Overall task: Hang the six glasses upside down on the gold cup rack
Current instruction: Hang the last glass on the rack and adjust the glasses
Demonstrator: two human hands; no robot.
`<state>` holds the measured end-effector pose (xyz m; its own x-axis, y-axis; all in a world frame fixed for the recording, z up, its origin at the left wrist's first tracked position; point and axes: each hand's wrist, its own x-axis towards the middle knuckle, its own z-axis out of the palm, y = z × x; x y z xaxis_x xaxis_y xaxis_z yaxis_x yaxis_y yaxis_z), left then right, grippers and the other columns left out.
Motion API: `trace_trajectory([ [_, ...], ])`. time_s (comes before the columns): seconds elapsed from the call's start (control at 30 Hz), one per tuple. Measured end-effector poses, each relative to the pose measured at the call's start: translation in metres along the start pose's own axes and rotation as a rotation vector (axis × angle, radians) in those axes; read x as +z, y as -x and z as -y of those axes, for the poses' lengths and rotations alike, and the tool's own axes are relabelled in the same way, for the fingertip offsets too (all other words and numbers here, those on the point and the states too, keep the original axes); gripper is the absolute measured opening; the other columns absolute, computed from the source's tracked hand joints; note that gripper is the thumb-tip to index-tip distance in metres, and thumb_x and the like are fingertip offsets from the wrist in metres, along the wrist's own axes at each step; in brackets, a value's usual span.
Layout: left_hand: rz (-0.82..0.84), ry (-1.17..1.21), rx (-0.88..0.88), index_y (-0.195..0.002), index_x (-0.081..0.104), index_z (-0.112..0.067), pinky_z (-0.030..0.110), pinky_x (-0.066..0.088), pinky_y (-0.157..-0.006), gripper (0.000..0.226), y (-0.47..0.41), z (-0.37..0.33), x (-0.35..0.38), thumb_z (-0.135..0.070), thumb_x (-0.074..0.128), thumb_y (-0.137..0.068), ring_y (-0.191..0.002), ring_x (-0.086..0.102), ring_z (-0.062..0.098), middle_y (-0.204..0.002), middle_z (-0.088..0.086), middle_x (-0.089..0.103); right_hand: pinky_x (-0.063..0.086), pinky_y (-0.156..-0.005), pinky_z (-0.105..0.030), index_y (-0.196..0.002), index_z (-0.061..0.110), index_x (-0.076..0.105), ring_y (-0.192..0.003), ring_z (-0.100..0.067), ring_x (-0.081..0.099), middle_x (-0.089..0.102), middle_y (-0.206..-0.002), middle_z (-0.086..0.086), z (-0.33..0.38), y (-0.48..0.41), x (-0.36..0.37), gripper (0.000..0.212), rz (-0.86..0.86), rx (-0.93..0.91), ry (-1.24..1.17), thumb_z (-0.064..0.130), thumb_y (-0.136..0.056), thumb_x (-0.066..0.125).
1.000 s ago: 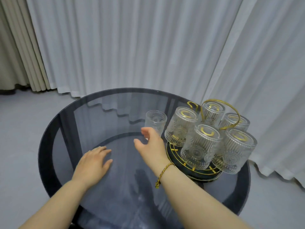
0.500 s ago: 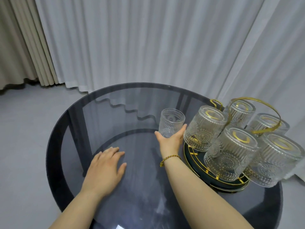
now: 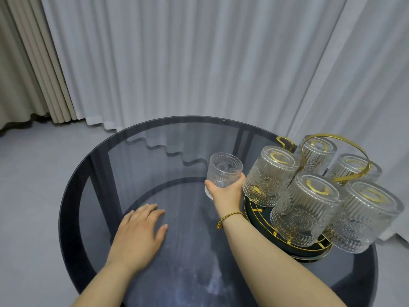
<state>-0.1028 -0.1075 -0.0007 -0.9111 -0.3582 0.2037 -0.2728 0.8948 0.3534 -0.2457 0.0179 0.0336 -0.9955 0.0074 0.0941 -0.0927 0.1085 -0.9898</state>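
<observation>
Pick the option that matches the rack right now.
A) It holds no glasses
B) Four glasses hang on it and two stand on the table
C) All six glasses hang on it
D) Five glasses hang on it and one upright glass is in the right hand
D: five inverted glasses sit on the gold cup rack, while the right hand wraps the sixth glass, mouth up, beside it.

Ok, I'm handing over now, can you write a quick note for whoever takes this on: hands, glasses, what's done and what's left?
Right hand: grip closed around the lower part of the last glass, which is upright beside the rack.
Left hand: flat on the table, holding nothing.
Done: five glasses hang upside down on the gold rack.
Left: turn the sixth glass over and hang it on the free hook at the rack's far left.
</observation>
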Motion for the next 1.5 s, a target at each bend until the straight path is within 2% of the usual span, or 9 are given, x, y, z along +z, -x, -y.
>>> trace_trajectory([
  [0.13, 0.022, 0.094, -0.027, -0.130, 0.037, -0.023, 0.033, 0.013, -0.114, 0.045, 0.001, -0.004, -0.006, -0.040, 0.046, -0.089, -0.136, 0.026, 0.014, -0.144, -0.003, 0.037, 0.032, -0.084, -0.018, -0.128, 0.012, 0.023, -0.100, -0.012, 0.039, 0.036, -0.109, 0.002, 0.018, 0.020, -0.009, 0.087, 0.078, 0.058, -0.007, 0.017, -0.061, 0.078],
  [0.5, 0.049, 1.274, -0.175, -0.137, 0.020, -0.027, 0.032, 0.042, -0.091, 0.070, -0.006, -0.071, -0.046, -0.011, 0.061, -0.082, -0.101, 0.053, -0.004, -0.131, -0.010, 0.037, 0.041, -0.101, -0.044, -0.119, 0.003, 0.041, -0.111, -0.028, 0.054, 0.055, -0.122, -0.019, 0.074, 0.064, -0.031, 0.061, 0.338, 0.043, -0.326, 0.006, -0.067, 0.072],
  [0.7, 0.290, 1.542, -0.027, -0.120, 0.049, -0.024, 0.043, 0.047, -0.092, 0.094, 0.000, -0.091, -0.058, -0.055, 0.084, -0.038, -0.114, 0.057, 0.021, -0.126, 0.002, 0.058, 0.040, -0.102, -0.049, -0.120, 0.001, 0.040, -0.112, -0.030, 0.054, 0.055, -0.122, -0.023, 0.081, 0.080, -0.055, 0.051, 0.440, 0.107, -0.455, 0.003, -0.074, 0.063],
  [0.87, 0.217, 1.541, -0.040, -0.111, 0.057, -0.022, 0.036, 0.053, -0.088, 0.088, 0.003, -0.105, -0.059, -0.054, 0.085, -0.034, -0.106, 0.062, 0.020, -0.116, 0.003, 0.066, 0.041, -0.103, -0.041, -0.120, 0.005, 0.043, -0.113, -0.027, 0.055, 0.056, -0.123, -0.021, 0.088, 0.087, -0.076, 0.043, 0.507, 0.064, -0.457, 0.007, -0.080, 0.059],
  [1.0, 0.086, 1.524, -0.062, -0.104, 0.059, -0.019, 0.035, 0.054, -0.085, 0.042, -0.008, -0.111, -0.075, -0.023, 0.074, -0.065, -0.100, 0.063, 0.024, -0.106, 0.004, 0.069, 0.046, -0.071, -0.007, -0.115, 0.016, 0.043, -0.098, -0.002, 0.056, 0.054, -0.119, -0.004, 0.101, 0.087, -0.100, 0.038, 0.523, 0.001, -0.266, 0.014, -0.081, 0.059],
  [1.17, -0.096, 1.320, -0.052, -0.111, 0.055, -0.019, 0.020, 0.056, -0.063, 0.034, -0.041, -0.117, -0.110, -0.007, 0.061, -0.080, -0.090, 0.063, 0.011, -0.109, 0.003, 0.060, 0.044, -0.071, -0.006, -0.089, 0.020, 0.058, -0.078, 0.003, 0.055, 0.059, -0.083, 0.012, 0.127, 0.065, -0.157, 0.016, 0.142, -0.459, 0.048, 0.007, -0.084, 0.051],
  [1.27, -0.097, 1.132, 0.032, -0.096, 0.057, -0.029, 0.017, 0.053, -0.058, 0.029, -0.061, -0.126, -0.130, -0.008, 0.066, -0.077, -0.080, 0.063, 0.005, -0.104, 0.001, 0.060, 0.035, -0.077, -0.007, -0.100, 0.007, 0.060, -0.095, -0.016, 0.054, 0.063, -0.100, -0.006, 0.141, 0.030, -0.190, 0.023, -0.005, -0.617, 0.377, 0.002, -0.085, 0.044],
  [1.37, -0.077, 0.924, 0.018, -0.118, 0.050, -0.021, 0.033, 0.049, -0.083, 0.052, -0.081, -0.137, -0.141, -0.014, 0.074, -0.072, -0.100, 0.058, 0.020, -0.115, 0.004, 0.056, 0.027, -0.099, -0.023, -0.120, 0.006, 0.049, -0.123, -0.025, 0.042, 0.049, -0.132, -0.012, 0.143, -0.004, -0.208, 0.033, 0.059, -0.549, 0.682, 0.005, -0.088, 0.040],
  [1.5, -0.076, 0.786, 0.057, -0.112, 0.044, -0.024, 0.026, 0.047, -0.067, 0.059, -0.104, -0.157, -0.151, -0.018, 0.079, -0.065, -0.088, 0.057, 0.014, -0.110, 0.005, 0.053, 0.039, -0.090, -0.027, -0.118, 0.012, 0.053, -0.111, -0.028, 0.053, 0.059, -0.123, -0.012, 0.138, -0.018, -0.214, 0.031, 0.115, -0.462, 0.727, 0.010, -0.090, 0.040],
])
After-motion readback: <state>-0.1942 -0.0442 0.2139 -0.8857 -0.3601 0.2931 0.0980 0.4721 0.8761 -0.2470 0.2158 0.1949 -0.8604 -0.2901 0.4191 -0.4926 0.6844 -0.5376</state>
